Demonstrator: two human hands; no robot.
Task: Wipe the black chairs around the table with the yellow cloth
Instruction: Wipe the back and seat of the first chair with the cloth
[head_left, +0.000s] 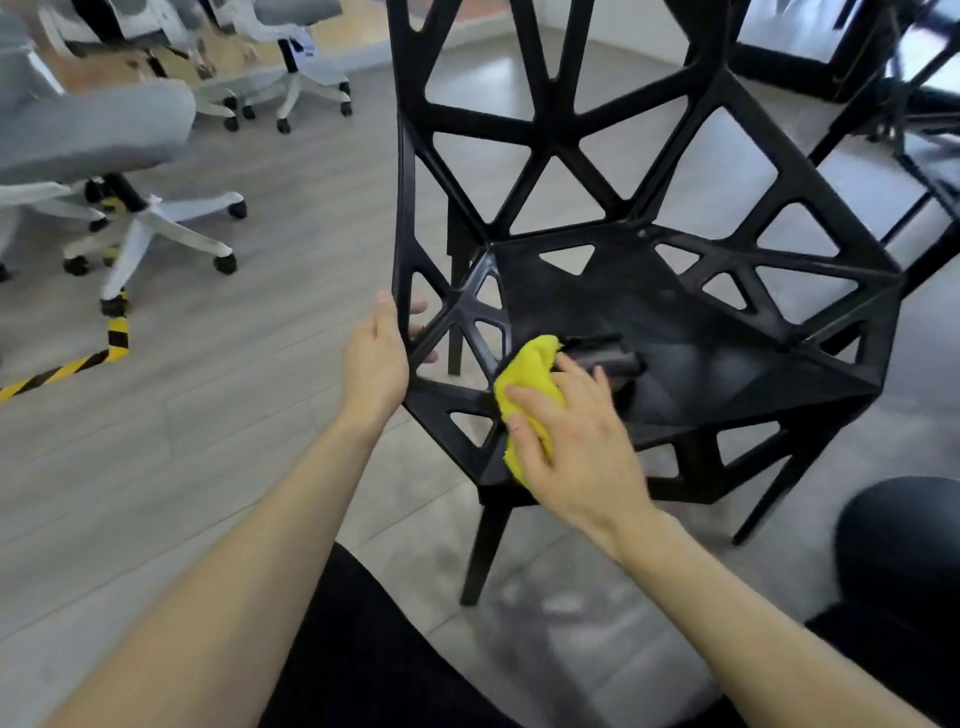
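Note:
A black chair (670, 332) with a frame of triangular cut-outs fills the middle of the view, its seat facing me. My left hand (375, 358) grips the chair's left side edge, fingers curled round the frame. My right hand (576, 447) lies over the bunched yellow cloth (530, 374) and presses it against the front left corner of the seat, fingers spread across the cloth. Part of the cloth is hidden under my palm.
Grey office chairs on white wheeled bases (140, 228) stand at the left and back left. Yellow-black tape (67, 366) runs along the wooden floor. Another black chair frame (924, 156) and a dark table edge stand at the right. My dark-clothed knees are at the bottom.

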